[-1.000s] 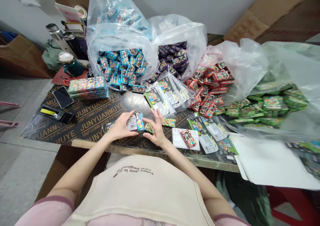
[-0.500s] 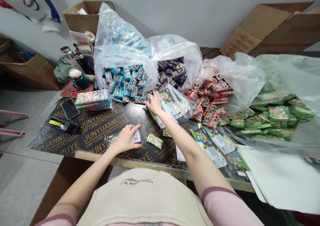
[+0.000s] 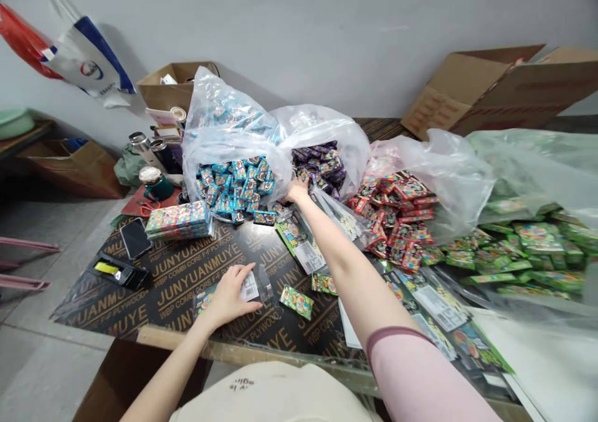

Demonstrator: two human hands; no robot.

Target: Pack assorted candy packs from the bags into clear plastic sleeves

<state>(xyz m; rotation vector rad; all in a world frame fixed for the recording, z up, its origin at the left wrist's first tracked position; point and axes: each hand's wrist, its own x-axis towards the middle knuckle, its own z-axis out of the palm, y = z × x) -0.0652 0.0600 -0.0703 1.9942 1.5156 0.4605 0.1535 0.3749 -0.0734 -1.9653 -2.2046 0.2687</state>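
Note:
My left hand rests on a clear printed plastic bag near the table's front edge, its fingers spread and thumb apart. My right hand reaches to the mouth of a bag of small purple packets; its fingertips are among them and partly hidden, so their grip does not show. Beside my left hand lies a loose green packet, and another green packet is close to my right forearm. A single blue packet sits in front of the pile of blue packets.
Red packets and green packets spill from bags on the right. Flat printed bags lie near my right arm. A stack of wrapped packets, a phone, a black tape dispenser and a lidded mug are leftward.
My right hand has moved from beside the single blue packet to the purple packets. My left hand stays on the printed bag. The camera view has tilted up.

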